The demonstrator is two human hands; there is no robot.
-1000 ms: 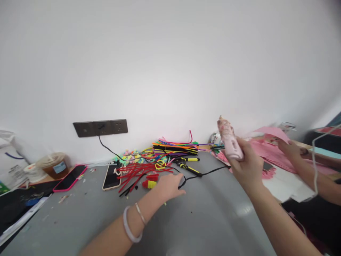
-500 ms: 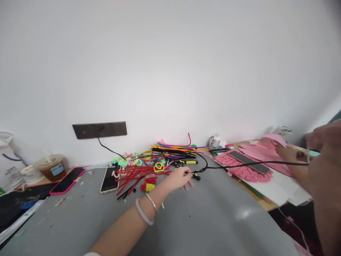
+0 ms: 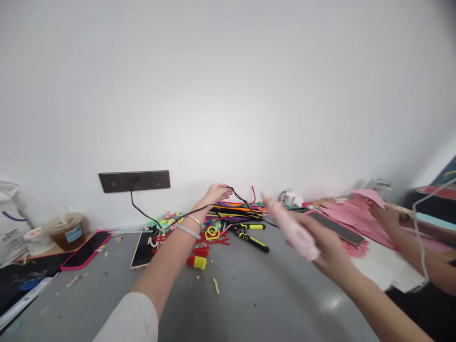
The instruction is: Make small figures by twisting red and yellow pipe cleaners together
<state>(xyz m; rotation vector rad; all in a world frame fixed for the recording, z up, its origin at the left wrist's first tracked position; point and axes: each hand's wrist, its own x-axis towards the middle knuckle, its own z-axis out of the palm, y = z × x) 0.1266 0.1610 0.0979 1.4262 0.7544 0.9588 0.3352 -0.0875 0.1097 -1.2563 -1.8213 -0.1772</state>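
My left hand [image 3: 217,193] is raised above the pile of coloured pipe cleaners [image 3: 233,212] and pinches a black cord [image 3: 185,213] that runs down to the wall socket strip [image 3: 134,181]. My right hand [image 3: 326,249] grips a pink glue gun [image 3: 292,229], blurred by motion, with its nozzle pointing up and left over the grey table [image 3: 256,294]. Red pipe cleaners [image 3: 210,236] and a red and yellow coiled piece [image 3: 196,261] lie below my left arm.
Yellow and black pliers [image 3: 251,238] lie beside the pipe cleaners. Two phones [image 3: 85,249] [image 3: 144,248] and a drink cup [image 3: 66,231] sit at the left. At the right, another person's hand [image 3: 386,214] works over pink paper [image 3: 356,213], with a dark phone [image 3: 333,227] on it.
My left hand has lifted from the table with the black cord, up toward the wall. My right hand has swung back in from the far right with the glue gun.
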